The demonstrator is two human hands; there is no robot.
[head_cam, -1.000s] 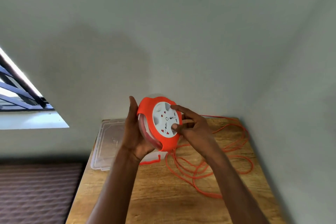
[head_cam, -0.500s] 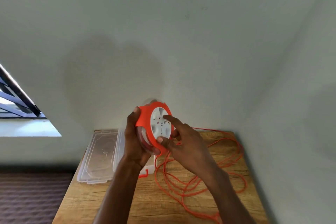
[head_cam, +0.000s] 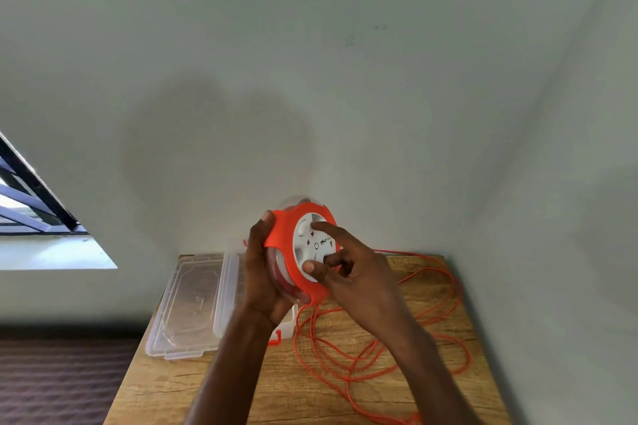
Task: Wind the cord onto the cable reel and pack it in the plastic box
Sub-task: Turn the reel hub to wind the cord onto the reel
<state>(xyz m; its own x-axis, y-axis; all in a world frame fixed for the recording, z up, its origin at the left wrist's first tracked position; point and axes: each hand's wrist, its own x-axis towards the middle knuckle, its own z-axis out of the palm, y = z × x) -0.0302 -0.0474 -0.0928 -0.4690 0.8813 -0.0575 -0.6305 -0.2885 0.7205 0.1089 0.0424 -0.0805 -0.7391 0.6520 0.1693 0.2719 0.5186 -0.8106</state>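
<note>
I hold an orange cable reel (head_cam: 286, 254) with a white socket face upright above the table. My left hand (head_cam: 264, 272) grips its back and rim. My right hand (head_cam: 348, 272) lies on the white face, with forefinger and thumb pressed on it. The orange cord (head_cam: 379, 348) hangs from the reel's bottom and lies in loose loops on the wooden table (head_cam: 214, 386), to the right. The clear plastic box (head_cam: 228, 290) sits behind my left arm, mostly hidden, with an orange latch showing.
A clear plastic lid (head_cam: 186, 307) lies flat at the table's back left corner, beside the box. Walls close the table in at the back and right. A window (head_cam: 31, 210) is at the left, with dark floor below.
My right hand's fingers have shifted round the white face, turning it. The view has drifted so the table sits a little further right and lower.
</note>
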